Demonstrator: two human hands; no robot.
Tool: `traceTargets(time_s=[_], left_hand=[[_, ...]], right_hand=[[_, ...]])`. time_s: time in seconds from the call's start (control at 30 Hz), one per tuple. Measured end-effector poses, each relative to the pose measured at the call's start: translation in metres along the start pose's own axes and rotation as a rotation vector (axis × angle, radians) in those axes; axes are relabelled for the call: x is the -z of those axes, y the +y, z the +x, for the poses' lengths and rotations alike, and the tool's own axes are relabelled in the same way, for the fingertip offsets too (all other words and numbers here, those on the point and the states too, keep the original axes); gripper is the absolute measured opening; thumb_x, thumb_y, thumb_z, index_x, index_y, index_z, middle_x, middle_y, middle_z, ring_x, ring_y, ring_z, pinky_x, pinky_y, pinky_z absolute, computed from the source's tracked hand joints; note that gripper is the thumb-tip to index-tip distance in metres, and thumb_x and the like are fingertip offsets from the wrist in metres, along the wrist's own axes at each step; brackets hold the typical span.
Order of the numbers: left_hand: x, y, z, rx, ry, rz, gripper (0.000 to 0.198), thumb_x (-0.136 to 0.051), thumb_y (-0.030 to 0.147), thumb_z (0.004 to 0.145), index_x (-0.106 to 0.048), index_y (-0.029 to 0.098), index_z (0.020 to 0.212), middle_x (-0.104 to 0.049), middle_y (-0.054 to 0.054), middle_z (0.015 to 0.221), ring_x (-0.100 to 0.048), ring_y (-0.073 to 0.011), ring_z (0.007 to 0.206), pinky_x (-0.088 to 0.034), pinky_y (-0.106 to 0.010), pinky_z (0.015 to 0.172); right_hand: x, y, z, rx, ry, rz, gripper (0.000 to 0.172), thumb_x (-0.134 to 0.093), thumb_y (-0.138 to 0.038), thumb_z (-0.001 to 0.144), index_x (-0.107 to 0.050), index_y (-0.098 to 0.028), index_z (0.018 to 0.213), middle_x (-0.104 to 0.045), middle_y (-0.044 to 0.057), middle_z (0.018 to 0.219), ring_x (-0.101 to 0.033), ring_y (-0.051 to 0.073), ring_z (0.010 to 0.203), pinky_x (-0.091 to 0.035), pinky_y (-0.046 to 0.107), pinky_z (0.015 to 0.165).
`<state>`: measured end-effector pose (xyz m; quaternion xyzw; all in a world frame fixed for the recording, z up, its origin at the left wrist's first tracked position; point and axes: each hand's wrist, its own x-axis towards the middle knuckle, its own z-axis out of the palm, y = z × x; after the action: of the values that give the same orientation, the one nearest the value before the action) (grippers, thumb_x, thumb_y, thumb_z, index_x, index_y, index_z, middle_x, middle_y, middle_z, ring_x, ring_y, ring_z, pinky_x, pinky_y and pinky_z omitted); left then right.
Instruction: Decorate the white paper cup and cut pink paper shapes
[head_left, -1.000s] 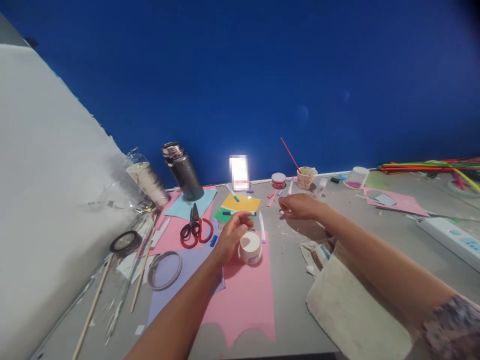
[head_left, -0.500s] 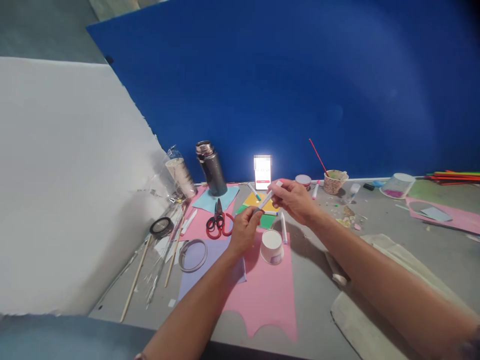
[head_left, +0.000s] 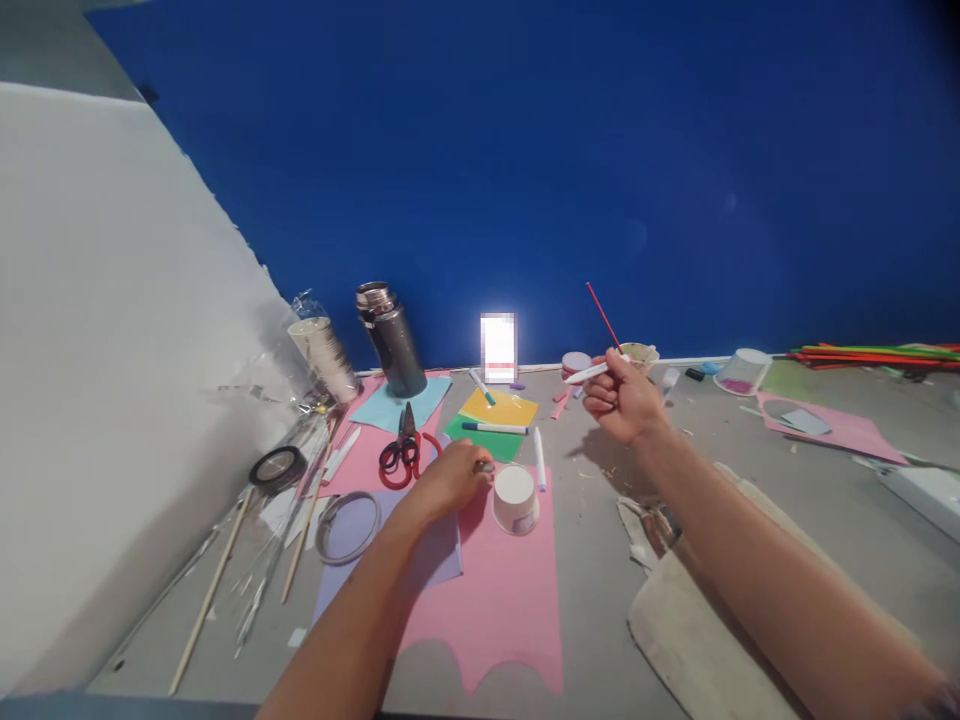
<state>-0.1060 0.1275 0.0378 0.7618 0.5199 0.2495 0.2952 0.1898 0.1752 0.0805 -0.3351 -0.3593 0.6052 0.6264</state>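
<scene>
My right hand [head_left: 621, 398] is raised above the grey table and closed on a white marker [head_left: 592, 373] that points left. My left hand [head_left: 450, 482] rests on the pink paper sheet [head_left: 495, 590], fingers pinched on a small grey marker cap [head_left: 484, 467]. An upturned white paper cup [head_left: 515, 498] stands just right of that hand. More white markers lie close by, one [head_left: 538, 458] beside the cup and one [head_left: 495, 428] across the green and yellow papers.
Red-handled scissors [head_left: 401, 455], tape rolls [head_left: 348, 514], wooden sticks [head_left: 214, 590], a dark flask [head_left: 390, 340] and stacked cups [head_left: 324, 358] lie left. A lit phone [head_left: 498, 347] leans on the blue wall. A cloth [head_left: 712, 620] lies right; straws [head_left: 877, 353] far right.
The two hands, which held the marker together half a second ago, have parted. The right hand carried the marker up and right; the left hand dropped to the pink paper with the cap.
</scene>
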Motion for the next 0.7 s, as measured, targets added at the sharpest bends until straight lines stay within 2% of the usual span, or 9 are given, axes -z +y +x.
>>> traceTargets(time_s=[0.07,0.13,0.17,0.23,0.37,0.47,0.53,0.6,0.7], left_hand=[[0.006,-0.001,-0.006,-0.028,-0.122,0.030,0.043,-0.085,0.029,0.058,-0.077,0.026,0.100,-0.064,-0.006,0.095,-0.059,-0.0298,0.095,-0.043,-0.034,0.079],[0.007,0.003,-0.011,-0.060,-0.232,0.023,0.083,-0.094,0.031,0.045,-0.072,0.031,0.125,-0.063,-0.007,0.112,-0.057,-0.0346,0.110,-0.046,-0.038,0.088],[0.006,0.006,-0.013,-0.072,-0.262,0.002,0.093,-0.097,0.034,0.041,-0.070,0.031,0.130,-0.062,-0.008,0.116,-0.056,-0.0359,0.114,-0.047,-0.040,0.091],[0.000,0.015,-0.014,-0.073,-0.262,-0.054,0.089,-0.099,0.038,0.042,-0.071,0.029,0.126,-0.061,-0.008,0.116,-0.056,-0.0367,0.116,-0.047,-0.043,0.095],[-0.009,0.030,-0.011,0.045,-0.233,-0.313,0.058,-0.096,0.042,0.058,-0.074,0.021,0.108,-0.067,-0.009,0.108,-0.061,-0.0319,0.105,-0.048,-0.042,0.092],[-0.002,0.032,-0.010,0.040,-0.287,-0.783,0.059,-0.093,0.044,0.066,-0.071,0.018,0.115,-0.073,-0.011,0.108,-0.065,-0.0299,0.105,-0.049,-0.039,0.091],[0.004,0.032,-0.011,0.007,-0.264,-1.070,0.061,-0.089,0.047,0.070,-0.069,0.015,0.119,-0.074,-0.015,0.110,-0.068,-0.0320,0.109,-0.050,-0.040,0.093],[0.006,0.030,-0.011,0.008,-0.264,-1.271,0.063,-0.085,0.052,0.075,-0.067,0.014,0.121,-0.075,-0.017,0.110,-0.070,-0.0350,0.110,-0.053,-0.044,0.092],[0.000,0.027,-0.010,0.051,-0.317,-1.447,0.063,-0.073,0.060,0.084,-0.063,0.015,0.127,-0.075,-0.017,0.111,-0.074,-0.0365,0.104,-0.058,-0.047,0.083]], right_hand=[[0.000,0.015,-0.004,-0.044,-0.010,0.023,0.046,-0.073,-0.060,0.089,-0.047,-0.024,0.078,-0.030,-0.013,0.050,-0.020,0.006,0.038,-0.023,0.016,0.034],[0.001,0.026,-0.007,-0.077,-0.006,0.043,0.047,-0.072,-0.059,0.090,-0.044,-0.024,0.077,-0.031,-0.013,0.050,-0.020,0.006,0.038,-0.023,0.016,0.034],[0.003,0.029,-0.007,-0.089,-0.001,0.051,0.047,-0.072,-0.059,0.090,-0.043,-0.024,0.077,-0.031,-0.013,0.051,-0.021,0.005,0.038,-0.023,0.015,0.035],[0.006,0.031,-0.008,-0.107,0.008,0.059,0.047,-0.072,-0.059,0.090,-0.044,-0.023,0.078,-0.031,-0.013,0.051,-0.022,0.005,0.039,-0.024,0.015,0.036],[0.001,0.025,-0.014,-0.114,-0.004,0.057,0.046,-0.069,-0.064,0.090,-0.049,-0.023,0.082,-0.030,-0.013,0.050,-0.022,0.006,0.039,-0.024,0.017,0.037],[-0.015,0.020,-0.027,-0.098,-0.056,0.053,0.045,-0.067,-0.068,0.089,-0.059,-0.023,0.091,-0.047,-0.008,0.056,-0.030,0.008,0.042,-0.027,0.020,0.038],[-0.028,0.019,-0.040,-0.054,-0.081,0.045,0.044,-0.071,-0.065,0.086,-0.064,-0.023,0.094,-0.058,-0.003,0.065,-0.037,0.009,0.045,-0.031,0.022,0.040],[-0.040,0.019,-0.053,0.019,-0.098,0.028,0.041,-0.082,-0.057,0.078,-0.065,-0.022,0.088,-0.060,-0.003,0.065,-0.041,0.008,0.047,-0.033,0.022,0.043],[-0.052,0.022,-0.069,0.162,-0.116,-0.069,0.037,-0.086,-0.051,0.078,-0.064,-0.021,0.080,-0.051,-0.006,0.054,-0.041,0.008,0.045,-0.034,0.022,0.045]])
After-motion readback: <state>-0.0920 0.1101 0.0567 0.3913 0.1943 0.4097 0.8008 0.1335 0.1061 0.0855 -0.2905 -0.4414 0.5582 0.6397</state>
